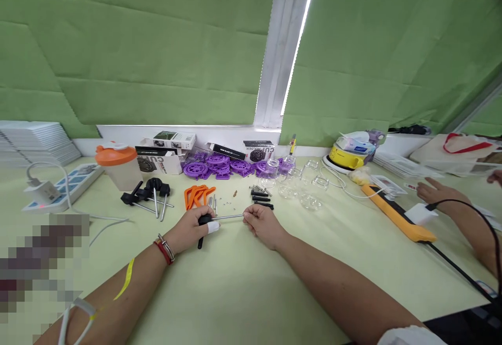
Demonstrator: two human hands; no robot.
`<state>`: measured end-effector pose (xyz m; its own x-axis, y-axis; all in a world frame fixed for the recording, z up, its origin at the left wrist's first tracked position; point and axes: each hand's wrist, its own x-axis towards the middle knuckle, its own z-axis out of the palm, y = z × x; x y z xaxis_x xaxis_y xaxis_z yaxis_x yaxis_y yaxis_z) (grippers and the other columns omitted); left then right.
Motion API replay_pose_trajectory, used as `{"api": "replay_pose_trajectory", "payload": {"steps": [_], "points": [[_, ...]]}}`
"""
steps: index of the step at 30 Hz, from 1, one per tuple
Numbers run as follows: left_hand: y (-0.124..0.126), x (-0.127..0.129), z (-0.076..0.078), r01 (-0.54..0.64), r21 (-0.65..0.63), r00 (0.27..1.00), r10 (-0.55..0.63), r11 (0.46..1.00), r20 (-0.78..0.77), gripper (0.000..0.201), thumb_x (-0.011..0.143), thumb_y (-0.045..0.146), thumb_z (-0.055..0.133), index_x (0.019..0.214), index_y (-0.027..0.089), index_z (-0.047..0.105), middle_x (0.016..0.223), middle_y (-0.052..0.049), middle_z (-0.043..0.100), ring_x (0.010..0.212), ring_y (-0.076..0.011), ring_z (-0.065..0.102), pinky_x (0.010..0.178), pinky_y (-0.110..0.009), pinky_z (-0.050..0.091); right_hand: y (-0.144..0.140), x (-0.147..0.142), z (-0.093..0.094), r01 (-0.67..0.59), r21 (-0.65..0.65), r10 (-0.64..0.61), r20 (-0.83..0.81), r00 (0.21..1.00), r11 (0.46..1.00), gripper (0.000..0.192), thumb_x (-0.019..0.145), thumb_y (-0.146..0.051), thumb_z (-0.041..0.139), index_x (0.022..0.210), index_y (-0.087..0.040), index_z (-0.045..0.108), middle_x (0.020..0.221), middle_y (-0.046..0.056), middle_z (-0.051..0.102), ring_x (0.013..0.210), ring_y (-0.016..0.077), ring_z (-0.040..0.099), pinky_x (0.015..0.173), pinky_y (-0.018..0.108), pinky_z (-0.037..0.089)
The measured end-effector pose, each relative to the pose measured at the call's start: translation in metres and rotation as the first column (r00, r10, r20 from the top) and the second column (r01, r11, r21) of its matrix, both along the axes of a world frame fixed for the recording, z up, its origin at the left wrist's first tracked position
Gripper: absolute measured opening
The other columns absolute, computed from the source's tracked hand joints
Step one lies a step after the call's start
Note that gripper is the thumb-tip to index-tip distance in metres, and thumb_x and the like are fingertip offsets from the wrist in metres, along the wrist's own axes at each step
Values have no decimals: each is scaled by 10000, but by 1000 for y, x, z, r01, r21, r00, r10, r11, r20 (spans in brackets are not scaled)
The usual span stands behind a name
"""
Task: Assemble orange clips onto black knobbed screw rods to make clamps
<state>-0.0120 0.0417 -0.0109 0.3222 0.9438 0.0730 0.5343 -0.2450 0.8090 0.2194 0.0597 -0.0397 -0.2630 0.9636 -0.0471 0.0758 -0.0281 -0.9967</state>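
Observation:
My left hand (196,226) is closed around a black lever piece (204,220) with a thin metal rod (229,217) pointing right. A white wrap covers the thumb. At the rod's far end, my right hand (262,225) pinches its fingertips together; any small part between them is hidden. Similar black pieces with rods (152,194) lie to the left. Just beyond my left hand are orange hooked parts (196,196) and short metal pins (212,202). Black sticks (261,199) and small springs (257,188) lie beyond my right hand.
Purple wheel-shaped parts (219,166) and cup-holder boxes (159,161) line the back. Clear plastic parts (301,188) spread right of centre. A shaker bottle (117,166) and power strip (74,183) stand left. At right are an orange-black bar (396,213) and another person's hand (441,192).

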Motion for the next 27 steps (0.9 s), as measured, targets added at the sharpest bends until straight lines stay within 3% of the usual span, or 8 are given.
{"api": "replay_pose_trajectory", "payload": {"steps": [17,24,27], "points": [[1,1,0,-6,11,1000,6,1000,-7,244,749,410,605,800,176,554,704,30,451,650,-126,402,593,-231,345,6,6,-3,-71,157,38,206,978,985,220,831,-376,494,734,-185,542,676,1,570,524,95,385,499,224,315],[0,0,-1,26,13,1000,-26,1000,1,232,754,401,603,795,179,549,703,34,453,646,-121,407,598,-230,351,3,8,4,-110,237,34,305,952,965,358,871,-424,437,625,-179,525,589,-14,494,520,99,366,519,233,311],[0,0,-1,22,-8,1000,-22,1000,10,242,752,409,606,796,179,545,692,35,435,630,-118,392,581,-227,341,3,8,2,-112,212,44,304,952,971,364,873,-441,435,639,-180,533,610,-10,510,518,97,372,514,231,313]]}}
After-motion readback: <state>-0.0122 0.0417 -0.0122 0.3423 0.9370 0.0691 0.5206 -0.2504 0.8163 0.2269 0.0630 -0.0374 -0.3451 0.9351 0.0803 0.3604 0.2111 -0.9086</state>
